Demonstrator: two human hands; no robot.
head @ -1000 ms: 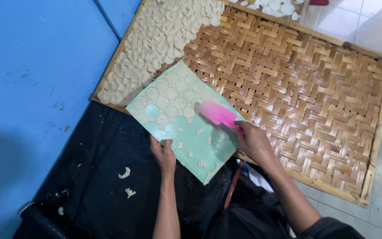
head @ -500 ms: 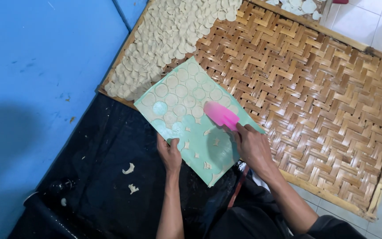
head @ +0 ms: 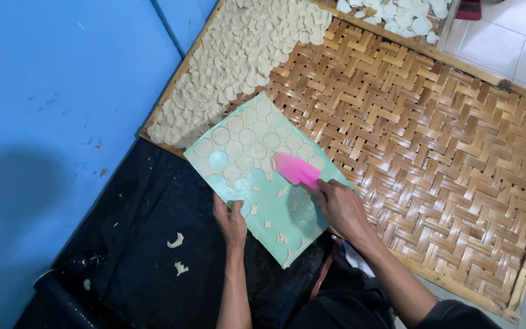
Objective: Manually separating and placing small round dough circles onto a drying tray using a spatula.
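Gripping the near edge of a pale green board point(head: 262, 183), the left hand point(head: 231, 220) has its thumb on top and its fingers curled under, clamped on the board's lower-left side. Beside it, the right hand point(head: 342, 207) is closed around the handle of a pink scraper point(head: 297, 170), whose flat blade lies against the board's surface near its middle.

On the near half of the board lie small torn scraps of dough point(head: 280, 237), scattered apart from one another. On the far half sit round dough discs point(head: 248, 143) in rows, close together and mostly touching. The board is tilted, its far corner resting over the edge of a woven bamboo tray point(head: 452, 152).

Under the arms spreads a dark plastic sheet point(head: 135, 244) with two loose dough scraps point(head: 176, 240) on it, well apart from the board. To the left lies a blue floor surface point(head: 50, 109).

Farther off, the tray's left part is covered with a dense layer of pale discs point(head: 238, 55). Beyond it a second tray point(head: 397, 12) holds whiter discs, next to white floor tiles point(head: 518, 42).
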